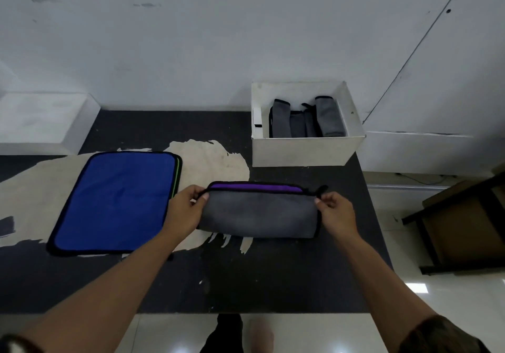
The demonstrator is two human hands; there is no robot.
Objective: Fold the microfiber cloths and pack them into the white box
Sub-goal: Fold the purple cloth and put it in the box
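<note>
1. Cloths waiting to be folded are seen flat at the left of the worn black table (pixel 246 284). A blue microfiber cloth (pixel 117 202) is laid on top, and the green edge (pixel 178 175) of another is shown beneath its right side.
2. Just right of that pile, the left hand (pixel 185 210) is pictured with thumb and fingers pinched on the far left corner of the grey cloth (pixel 259 213).
3. The grey cloth is held at the table's middle, doubled over on itself. A purple strip (pixel 257 188) of its other face is seen uncovered along the far edge.
4. The right hand (pixel 336 213) is closed in a pinch on the far right corner, beside a small black loop (pixel 322 189).
5. The white box (pixel 306 150) is set at the table's far right corner, well apart from both hands. Folded grey cloths (pixel 300 123) are stood on end inside it, and a gap is seen along its left wall.
6. The step in hand is judged to be the first fold of this cloth, with packing partly done. The upper layer is likely to need drawing to the far edge until the purple is hidden. A further fold across is then called for, so that a bundle as narrow as those boxed is made.
</note>
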